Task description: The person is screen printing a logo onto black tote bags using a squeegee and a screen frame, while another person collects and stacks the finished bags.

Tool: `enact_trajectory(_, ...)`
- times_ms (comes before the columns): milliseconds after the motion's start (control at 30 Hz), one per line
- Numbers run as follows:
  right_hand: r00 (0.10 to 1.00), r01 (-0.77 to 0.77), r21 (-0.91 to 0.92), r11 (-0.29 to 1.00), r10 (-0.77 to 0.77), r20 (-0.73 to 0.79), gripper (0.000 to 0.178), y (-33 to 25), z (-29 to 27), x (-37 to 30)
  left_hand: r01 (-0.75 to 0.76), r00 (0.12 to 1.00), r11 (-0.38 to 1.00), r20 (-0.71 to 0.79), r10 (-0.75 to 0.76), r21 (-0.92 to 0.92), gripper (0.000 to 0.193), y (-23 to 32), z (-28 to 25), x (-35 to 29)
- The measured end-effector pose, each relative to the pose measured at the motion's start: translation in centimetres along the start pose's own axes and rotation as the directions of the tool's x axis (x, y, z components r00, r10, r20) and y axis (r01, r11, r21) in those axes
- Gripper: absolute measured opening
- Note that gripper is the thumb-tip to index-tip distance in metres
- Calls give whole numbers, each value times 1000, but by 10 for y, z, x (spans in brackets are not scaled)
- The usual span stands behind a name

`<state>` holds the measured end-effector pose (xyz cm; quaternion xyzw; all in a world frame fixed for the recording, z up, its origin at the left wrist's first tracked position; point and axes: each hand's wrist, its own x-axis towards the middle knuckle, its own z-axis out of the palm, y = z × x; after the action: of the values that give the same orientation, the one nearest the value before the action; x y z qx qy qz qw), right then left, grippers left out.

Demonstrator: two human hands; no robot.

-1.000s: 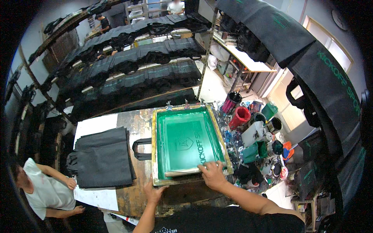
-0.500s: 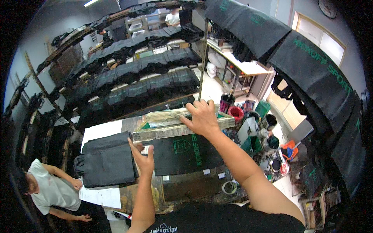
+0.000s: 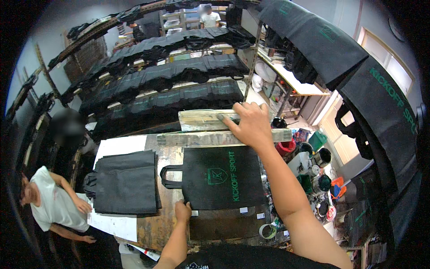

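Pinching, it seems, the near-left corner of the printed bag [image 3: 224,179], your left hand [image 3: 182,211] is bunched with its thumb on top. The bag lies flat on the table [image 3: 170,154], stretching away and to the right of that hand, its long axis running left to right and its handles [image 3: 172,167] pointing left, toward the stack [image 3: 127,181]. Your right hand [image 3: 251,124] grasps the squeegee [image 3: 201,120] beyond the bag's far edge, with the tilted frame [image 3: 197,139] below the palm. Your left hand is nearer the bag; the frame's front bar comes between it and your right, touching or not is unclear.
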<state>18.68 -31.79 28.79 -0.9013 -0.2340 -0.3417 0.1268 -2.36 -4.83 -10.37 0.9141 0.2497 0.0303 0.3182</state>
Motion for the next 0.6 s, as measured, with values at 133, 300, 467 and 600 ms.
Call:
enact_trajectory(133, 1000, 19, 26, 999, -19, -1, 49, 5, 5, 6, -241, 951, 959, -236, 202, -150, 26, 51, -58, 14)
enact_trajectory(300, 999, -6, 19, 1000, 6, 42, 48, -1, -1, 5, -16, 999, 697, 9, 32, -717, 25, 32, -152, 52)
enact_trajectory(467, 999, 12, -15, 1000, -12, 37, 47, -7, 0, -13, 260, 951, 696, 50, -307, -669, 24, -53, -250, 39)
enact_trajectory(600, 999, 48, -64, 997, -49, -11, 46, -5, -2, -28, 360, 910, 709, 61, -410, -606, 21, -153, -287, 35)
